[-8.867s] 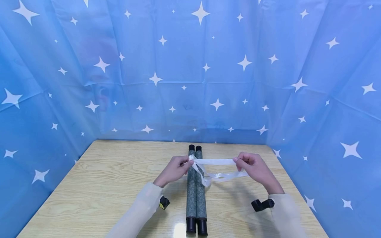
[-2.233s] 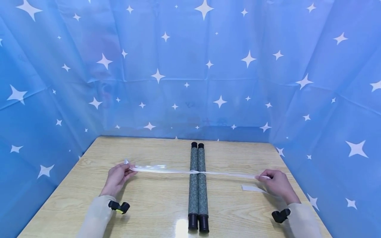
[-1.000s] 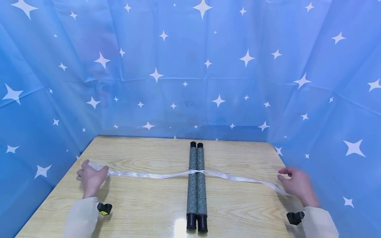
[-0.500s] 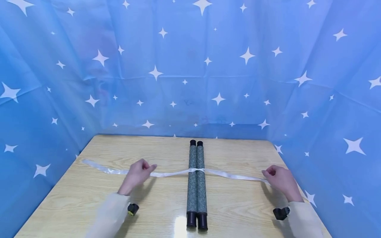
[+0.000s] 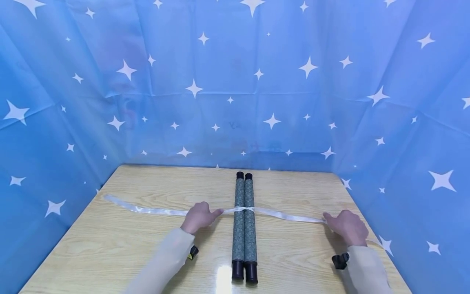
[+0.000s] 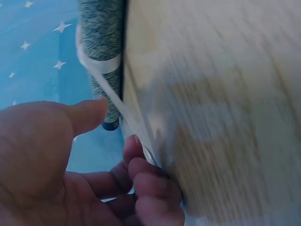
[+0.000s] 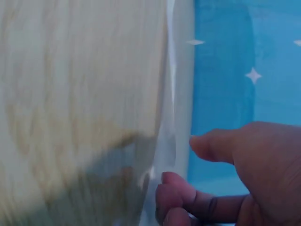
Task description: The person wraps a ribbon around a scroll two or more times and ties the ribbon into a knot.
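Note:
Two long grey-green speckled rolls (image 5: 239,237) with dark end caps lie side by side on the wooden table in the head view. A white satin ribbon (image 5: 290,216) crosses round their middle and runs out flat to both sides. Just left of the rolls, my left hand (image 5: 200,216) is over the ribbon. The left wrist view shows its thumb apart from loosely bent fingers, which touch the ribbon (image 6: 110,92). Far out on the right, my right hand (image 5: 348,226) hovers by the ribbon's other arm. Thumb and fingers stand apart beside the ribbon (image 7: 165,146) in the right wrist view.
The wooden table (image 5: 147,253) has its back edge against a blue curtain (image 5: 165,122) with white stars, which also hangs along both sides. A small black camera (image 5: 340,261) sits at my right wrist. Light glares on the table's front.
Both hands first drew the ribbon tight across the rolls, then let its ends down on the table. My left hand has since moved right toward the rolls; my right hand came slightly inward.

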`<state>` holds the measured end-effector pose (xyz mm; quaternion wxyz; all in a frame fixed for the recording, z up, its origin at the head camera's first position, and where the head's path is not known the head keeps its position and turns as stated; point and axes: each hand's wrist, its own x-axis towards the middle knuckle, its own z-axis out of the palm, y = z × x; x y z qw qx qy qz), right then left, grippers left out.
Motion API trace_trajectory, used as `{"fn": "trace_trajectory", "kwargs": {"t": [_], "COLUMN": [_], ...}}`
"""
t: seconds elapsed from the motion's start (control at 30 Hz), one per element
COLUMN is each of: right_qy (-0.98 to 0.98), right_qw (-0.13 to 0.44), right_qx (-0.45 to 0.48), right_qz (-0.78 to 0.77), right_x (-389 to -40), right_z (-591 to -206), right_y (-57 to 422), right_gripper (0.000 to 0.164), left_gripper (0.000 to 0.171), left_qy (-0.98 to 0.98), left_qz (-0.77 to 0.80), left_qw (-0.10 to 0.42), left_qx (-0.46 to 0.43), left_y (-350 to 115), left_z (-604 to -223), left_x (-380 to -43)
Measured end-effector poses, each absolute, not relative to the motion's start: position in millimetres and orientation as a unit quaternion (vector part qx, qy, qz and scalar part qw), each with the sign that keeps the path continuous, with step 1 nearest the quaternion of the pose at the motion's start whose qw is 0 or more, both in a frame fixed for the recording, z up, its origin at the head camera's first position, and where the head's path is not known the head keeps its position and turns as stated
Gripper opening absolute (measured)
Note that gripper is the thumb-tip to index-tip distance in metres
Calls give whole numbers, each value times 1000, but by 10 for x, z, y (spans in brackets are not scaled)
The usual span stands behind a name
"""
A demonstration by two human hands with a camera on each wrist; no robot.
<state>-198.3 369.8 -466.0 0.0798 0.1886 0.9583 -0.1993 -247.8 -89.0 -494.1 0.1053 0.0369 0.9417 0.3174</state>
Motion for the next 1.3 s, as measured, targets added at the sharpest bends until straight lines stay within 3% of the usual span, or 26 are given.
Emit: {"fn": "trace_trajectory", "kwargs": {"t": [0.2, 0.4, 0.63, 0.9, 1.3], "right_qy": [949, 947, 949, 956, 952], "right_qw": [110, 122, 101, 57, -11], "right_qx": [246, 240, 204, 162, 136], "right_qz": [-165, -175, -217, -236, -274], "right_x": [-2012, -2008, -1977, -1970, -2037], "right_z": [-4720, -4743, -4753, -4833, -4820], "right_y": [3802, 3866, 3885, 3895, 3863], "right_gripper": [59, 54, 41, 39, 25], "left_gripper": [59, 50, 46, 45, 40], "left_qy": [967, 975, 967, 944, 877], "left_qz": [240, 208, 223, 285, 374], "left_qw": [82, 77, 95, 125, 190], "left_qx": [21, 29, 76, 107, 234], "left_y": [-775, -755, -745, -810, -890], "left_z": [-4943, -4923, -4917, -4914, -4686], "left_x": [-2525, -2545, -2566, -2551, -2593]}}
